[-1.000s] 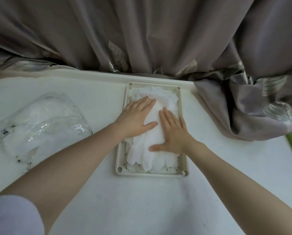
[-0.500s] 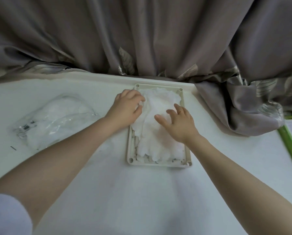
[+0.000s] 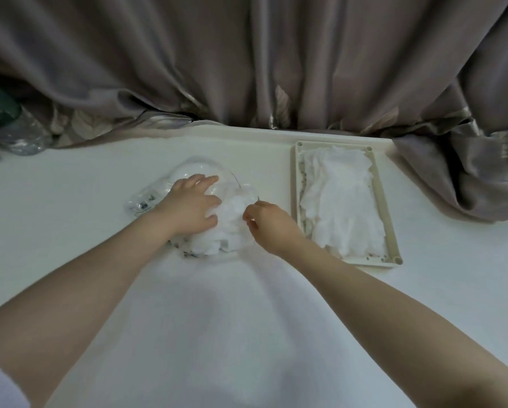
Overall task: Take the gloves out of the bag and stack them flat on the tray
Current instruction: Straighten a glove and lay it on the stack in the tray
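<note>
A grey-brown curtain (image 3: pixel 247 60) with a pale leaf pattern is hung across the whole back of the scene, and its folds are bunched on the far edge and right corner of a white table (image 3: pixel 70 231). Toward the right of the table a cream rectangular tray (image 3: pixel 389 225) is set lengthwise, and a flat stack of white gloves (image 3: pixel 341 201) is laid inside it, filling most of its floor. Left of the tray, well apart from it, a clear plastic bag (image 3: pixel 199 169) is lying crumpled on the table, with more white gloves (image 3: pixel 217 240) bunched at its near, open side and partly spilling out. The left hand (image 3: pixel 191 207) is rested on top of the bag with its fingers spread and only gently bent, pressing the plastic down; nothing is gripped by it. The right hand (image 3: pixel 269 223) is placed at the bag's right edge with fingers curled, and the thin plastic rim appears to be pinched between thumb and forefinger.
</note>
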